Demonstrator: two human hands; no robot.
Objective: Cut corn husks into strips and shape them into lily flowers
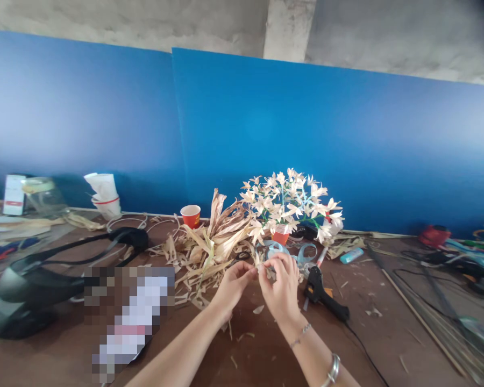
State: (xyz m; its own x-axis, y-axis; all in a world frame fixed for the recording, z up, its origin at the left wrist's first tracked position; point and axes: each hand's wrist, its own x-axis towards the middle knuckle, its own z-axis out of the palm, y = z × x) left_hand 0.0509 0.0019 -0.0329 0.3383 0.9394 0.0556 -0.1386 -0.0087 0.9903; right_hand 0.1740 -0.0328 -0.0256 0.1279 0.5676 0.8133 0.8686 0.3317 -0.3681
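Note:
My left hand (234, 284) and my right hand (280, 284) meet over the middle of the table, fingertips pinched together. Between them is a small pale piece of husk (260, 267), mostly covered by my fingers; its exact shape cannot be made out. Just beyond my hands lies a heap of dried corn husks (221, 242) with loose scraps around it. A bunch of pale husk flowers (286, 204) on green and blue stems stands in a red paper cup (280, 235) behind my right hand. Right of that hand rests a black glue gun (325, 295), its cord trailing forward.
A second red paper cup (191, 216) stands behind the husks. At left lie a black-and-grey headset (28, 290) and a pixelated phone-like slab (129, 317). Light blue ribbon (306, 252) and a blue tube (351, 256) sit at right, near long thin sticks (423, 322). A blue panel (326, 134) rises behind.

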